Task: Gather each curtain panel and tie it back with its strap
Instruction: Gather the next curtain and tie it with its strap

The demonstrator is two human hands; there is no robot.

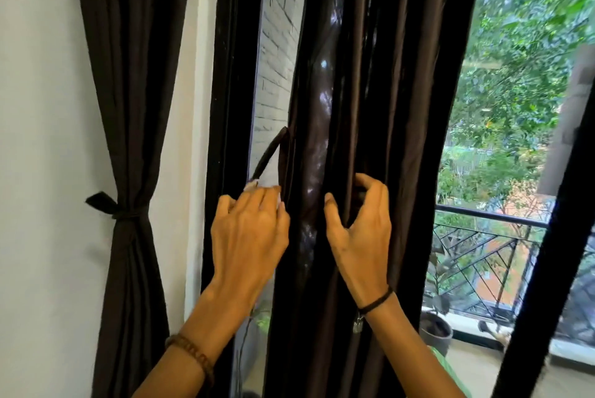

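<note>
A dark brown curtain panel (370, 91) hangs in loose folds in front of the glass door. My right hand (360, 230) grips a bunch of its folds at mid height. My left hand (248, 230) reaches past the panel's left edge, its fingertips at the lower end of a dark strap (269, 156) that loops up beside the panel. Whether the fingers pinch the strap is hard to see. At the left, a second dark curtain panel (128, 75) hangs gathered, cinched by a knotted strap (111, 206).
A black door frame (222, 107) stands between the two panels, and another black bar (553, 252) slants at the right. Through the glass are a balcony railing (483, 214), a plant pot (436, 330) and trees. A white wall (38, 140) lies at the left.
</note>
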